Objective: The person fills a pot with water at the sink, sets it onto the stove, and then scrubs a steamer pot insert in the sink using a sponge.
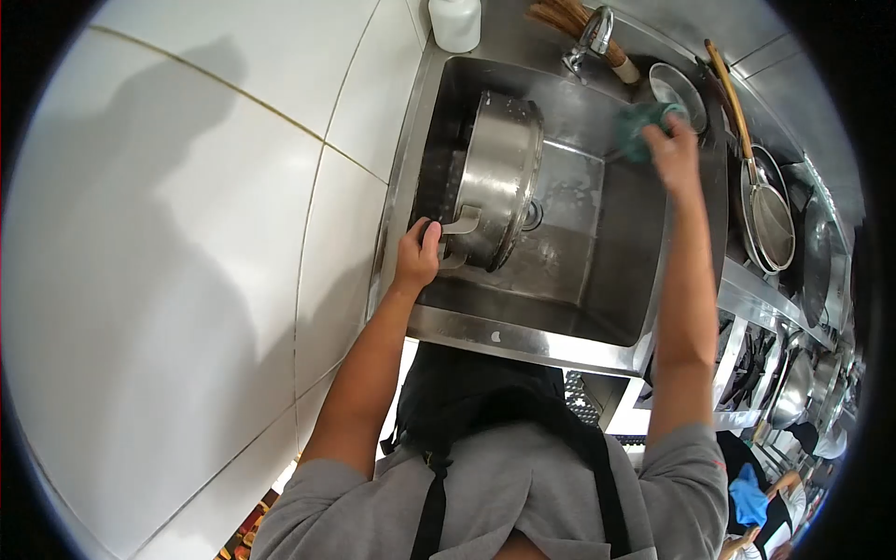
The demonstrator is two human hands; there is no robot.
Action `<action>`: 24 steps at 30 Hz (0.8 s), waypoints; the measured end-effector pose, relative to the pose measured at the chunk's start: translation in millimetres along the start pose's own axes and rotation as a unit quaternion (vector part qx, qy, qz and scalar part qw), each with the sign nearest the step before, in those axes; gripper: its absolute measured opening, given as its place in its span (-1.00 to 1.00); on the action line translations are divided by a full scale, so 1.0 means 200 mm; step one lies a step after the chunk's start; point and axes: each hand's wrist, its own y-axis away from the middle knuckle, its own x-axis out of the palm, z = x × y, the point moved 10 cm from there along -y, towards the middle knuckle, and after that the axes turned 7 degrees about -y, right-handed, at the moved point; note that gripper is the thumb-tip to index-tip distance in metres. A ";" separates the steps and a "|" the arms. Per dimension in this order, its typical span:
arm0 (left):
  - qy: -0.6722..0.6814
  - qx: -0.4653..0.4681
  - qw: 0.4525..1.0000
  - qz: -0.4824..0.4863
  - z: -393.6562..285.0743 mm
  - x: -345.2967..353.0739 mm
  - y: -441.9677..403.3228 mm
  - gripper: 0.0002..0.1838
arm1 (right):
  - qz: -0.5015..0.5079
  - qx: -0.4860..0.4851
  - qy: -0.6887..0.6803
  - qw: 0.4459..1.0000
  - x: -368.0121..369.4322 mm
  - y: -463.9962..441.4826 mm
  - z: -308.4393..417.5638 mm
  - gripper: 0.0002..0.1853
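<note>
A large steel pot (499, 168) lies tipped on its side in the left part of the steel sink (541, 322). My left hand (419, 254) is closed around the pot's handle (462, 222) at the near left. Over the sink's right far corner, my right hand (676, 154) grips a green scouring pad (642, 129), which is smeared by motion. Just beyond that hand sits a round strainer or bowl (678, 91) on the rim. The sink floor looks wet.
A curved faucet (592, 42) stands at the back, with a bundle of brown sticks (560, 17) behind it. A white container (455, 23) is at the back left. Wood-handled strainers (771, 224) lie along the right. Another person holds a blue cloth (748, 495) at lower right.
</note>
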 end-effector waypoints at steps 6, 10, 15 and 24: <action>-0.022 0.038 0.999 -0.021 -0.04 -0.01 0.01 -0.74 | 0.070 -0.148 -0.104 0.981 0.83 0.65 0.36 -0.52; -0.099 0.179 0.973 -0.111 -0.25 -0.07 0.04 -0.82 | 0.226 -0.263 0.031 0.937 1.27 1.04 0.52 -0.48; -0.091 0.150 0.980 -0.095 -0.23 -0.07 0.03 -0.83 | 0.229 -0.252 0.099 0.935 1.30 1.20 0.50 -0.42; -0.093 0.140 0.982 -0.084 -0.33 0.03 0.03 -0.83 | 0.148 -0.113 -0.004 0.982 1.22 0.92 0.39 -0.61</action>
